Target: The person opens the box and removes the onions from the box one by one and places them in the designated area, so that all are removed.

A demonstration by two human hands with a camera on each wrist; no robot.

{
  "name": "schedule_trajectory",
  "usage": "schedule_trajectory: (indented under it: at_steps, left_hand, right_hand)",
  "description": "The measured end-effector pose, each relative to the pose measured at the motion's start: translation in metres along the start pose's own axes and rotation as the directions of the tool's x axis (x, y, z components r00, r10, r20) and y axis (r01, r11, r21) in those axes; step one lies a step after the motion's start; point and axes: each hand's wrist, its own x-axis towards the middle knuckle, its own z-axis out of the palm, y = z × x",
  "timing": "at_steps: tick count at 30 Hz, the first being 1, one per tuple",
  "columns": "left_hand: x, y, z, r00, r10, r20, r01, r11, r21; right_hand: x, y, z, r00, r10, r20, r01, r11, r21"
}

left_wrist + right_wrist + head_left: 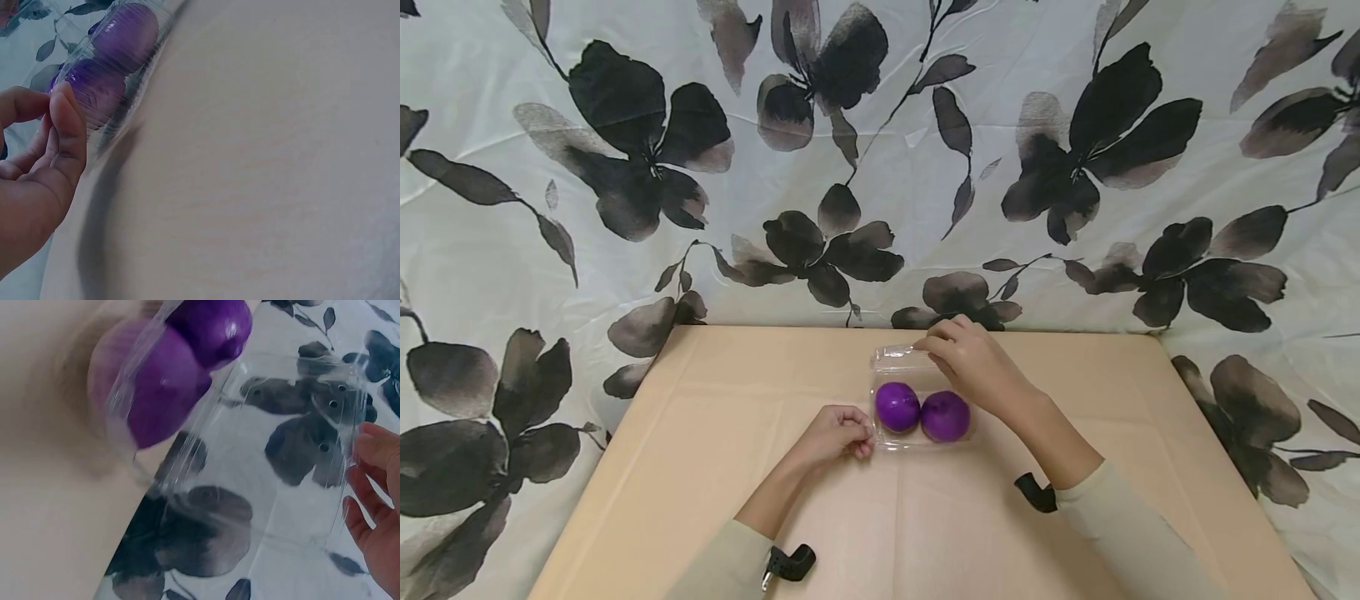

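A clear plastic clamshell box [901, 360] stands on the table with its lid raised at the back. Inside sit two glossy purple round things [897, 407], side by side; the right wrist view shows a small nub on the nearer purple one [159, 387]. My left hand [835, 435] pinches the box's left edge near the front, thumb against forefinger. At the far side, my right hand [973, 362] holds the free edge of the lid [294, 500] between thumb and fingers. Small round holes show in that lid.
The box stands on a pale tan table [715, 467], toward its far edge. Behind and beside the table hangs a white cloth [940, 250] printed with dark flowers. A black wrist mount [792, 562] sits at the left sleeve, another black mount [1036, 493] at the right.
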Motion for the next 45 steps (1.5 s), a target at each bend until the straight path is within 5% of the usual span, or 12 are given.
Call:
schedule_trajectory:
  at_steps: [11,20,27,45]
  left_hand:
    - [-0.005,-0.002,-0.004,1.0,-0.003,0.021,0.004,1.0,-0.026]
    - [-0.007,-0.002,-0.004,1.0,-0.007,0.019,0.007,0.999,-0.043]
    - [-0.009,-0.001,-0.003,1.0,-0.001,0.02,0.002,0.999,-0.051]
    - [-0.01,-0.002,-0.003,1.0,-0.006,0.017,0.007,0.998,-0.062]
  right_hand:
    - [0.0,0.037,-0.004,0.997,0.053,0.052,-0.056,0.997,0.056]
    - [0.006,0.066,0.003,0.986,0.134,0.099,-0.153,0.965,0.213]
    - [0.011,0.079,0.01,0.948,0.257,0.185,-0.299,0.921,0.25]
    - [-0.001,0.093,0.023,0.888,0.374,0.266,-0.446,0.84,0.308]
